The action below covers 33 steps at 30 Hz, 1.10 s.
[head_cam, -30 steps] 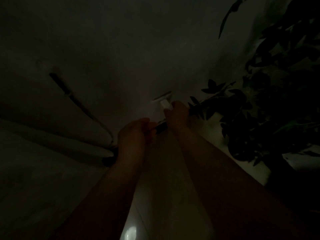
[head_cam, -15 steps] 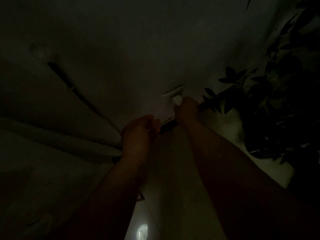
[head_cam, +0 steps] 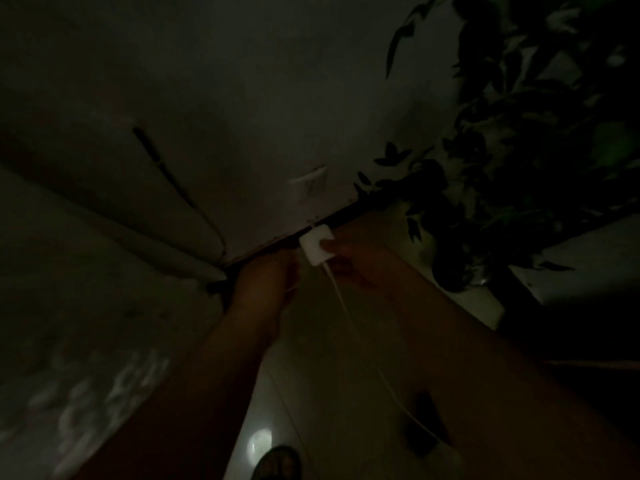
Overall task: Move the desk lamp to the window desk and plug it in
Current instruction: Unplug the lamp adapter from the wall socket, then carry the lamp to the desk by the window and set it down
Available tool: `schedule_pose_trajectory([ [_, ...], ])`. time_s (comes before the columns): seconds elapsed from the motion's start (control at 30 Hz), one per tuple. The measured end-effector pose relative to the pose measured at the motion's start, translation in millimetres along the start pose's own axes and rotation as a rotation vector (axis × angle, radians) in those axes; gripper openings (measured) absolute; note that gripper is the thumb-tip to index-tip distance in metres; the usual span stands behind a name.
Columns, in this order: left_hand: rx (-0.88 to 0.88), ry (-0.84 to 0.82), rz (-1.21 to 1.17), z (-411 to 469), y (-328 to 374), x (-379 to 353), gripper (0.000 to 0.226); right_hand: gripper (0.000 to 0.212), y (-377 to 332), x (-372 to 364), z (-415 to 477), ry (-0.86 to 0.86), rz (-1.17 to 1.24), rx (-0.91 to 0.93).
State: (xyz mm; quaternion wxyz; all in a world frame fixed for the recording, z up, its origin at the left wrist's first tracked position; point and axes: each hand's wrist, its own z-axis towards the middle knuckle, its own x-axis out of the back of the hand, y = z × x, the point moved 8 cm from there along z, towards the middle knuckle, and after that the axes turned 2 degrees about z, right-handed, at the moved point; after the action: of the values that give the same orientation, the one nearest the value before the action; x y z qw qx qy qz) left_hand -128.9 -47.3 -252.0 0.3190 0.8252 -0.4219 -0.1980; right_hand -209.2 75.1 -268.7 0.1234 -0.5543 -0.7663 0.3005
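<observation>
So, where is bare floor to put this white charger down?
The pale floor between the forearms is bare, from the dark baseboard down to the foot; only the white cable hangs over it. Right of the right hand holding the charger, plant leaves crowd the corner. Left, padding crowds in.

Low light, fine detail poor.

- Left hand [head_cam: 266, 285] and right hand [head_cam: 349, 258]: both bare, knuckles rounded.
- Behind the fingers, each wrist runs straight into bare arm. Left forearm [head_cam: 207, 375] and right forearm [head_cam: 467, 358] are uncovered as far back as the frame edge. Both look broader toward the lens (wide-angle effect).
- Well back of the fingers, one foot [head_cam: 277, 462]: rounded toe end, possibly in a dark strapped sandal, but too dim to confirm.
</observation>
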Motion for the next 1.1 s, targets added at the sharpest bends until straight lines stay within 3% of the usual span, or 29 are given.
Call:
schedule_pose_trajectory([
  [0.1, 0.110, -0.027, -0.054, -34, -20, -1, 0.042, 0.024, 7, -4, -38, -0.111, -0.034, -0.021],
  [0.37, 0.079, -0.125, -0.074, -114, -23, -9, 0.016, 0.052, 36, -5, -121, -0.161, -0.082, -0.015],
  [0.43, 0.079, -0.119, -0.095, -129, -22, -6, 0.015, 0.042, 40, -9, -139, -0.166, -0.045, -0.002],
  [0.53, 0.081, -0.119, -0.134, -144, -21, -3, 0.030, 0.024, 49, -15, -161, -0.183, -0.017, 0.017],
  [0.6, 0.078, -0.115, -0.188, -154, -19, 1, 0.035, 0.036, 59, -16, -176, -0.177, -0.064, 0.030],
  [0.7, 0.031, -0.127, -0.265, -168, -13, 5, 0.032, 0.056, 84, -12, -193, -0.149, -0.376, 0.012],
  [0.77, 0.027, -0.159, -0.330, -177, -12, 9, 0.030, 0.051, 100, -3, -206, -0.055, -0.509, 0.018],
  [0.93, 0.149, -0.312, -0.407, -220, -16, 3, 0.049, 0.036, 145, 46, -257, 0.428, -0.349, 0.021],
  [1.1, 0.197, -0.376, -0.349, -259, -38, -12, 0.047, 0.034, 196, 99, -323, 0.712, -0.323, -0.099],
])
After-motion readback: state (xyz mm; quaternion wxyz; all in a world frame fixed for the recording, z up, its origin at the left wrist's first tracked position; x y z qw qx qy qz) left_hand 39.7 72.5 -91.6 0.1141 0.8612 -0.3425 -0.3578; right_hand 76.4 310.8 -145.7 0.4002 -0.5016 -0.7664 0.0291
